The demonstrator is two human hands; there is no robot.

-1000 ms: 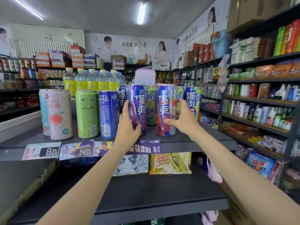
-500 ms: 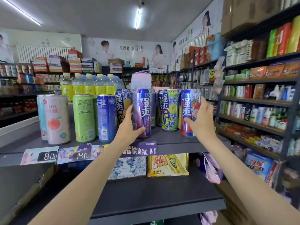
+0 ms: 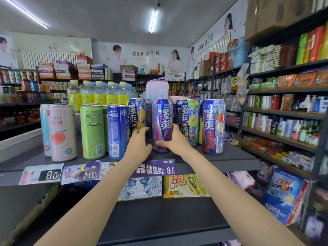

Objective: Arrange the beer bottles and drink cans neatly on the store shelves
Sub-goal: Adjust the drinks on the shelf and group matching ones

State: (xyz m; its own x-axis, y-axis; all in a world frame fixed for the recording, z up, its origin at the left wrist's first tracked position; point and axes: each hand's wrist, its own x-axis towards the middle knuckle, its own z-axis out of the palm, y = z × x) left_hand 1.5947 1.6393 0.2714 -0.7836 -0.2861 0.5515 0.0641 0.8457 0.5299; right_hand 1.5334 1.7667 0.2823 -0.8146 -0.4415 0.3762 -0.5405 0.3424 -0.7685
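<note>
left hand (image 3: 137, 142) and right hand (image 3: 174, 140) gripping purple can (image 3: 162, 121), upright on shelf (image 3: 230, 157)

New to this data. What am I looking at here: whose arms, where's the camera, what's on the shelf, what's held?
No robot: a person wearing a head camera that looks forward and down, so both bare arms reach in from below. It is a shop. The grey shelf carries upright drink cans, with price tags on its front edge. Both hands curl round the purple can standing on the shelf: left hand on its left side, right hand on its right. A red-and-blue can stands apart to the right.
</note>
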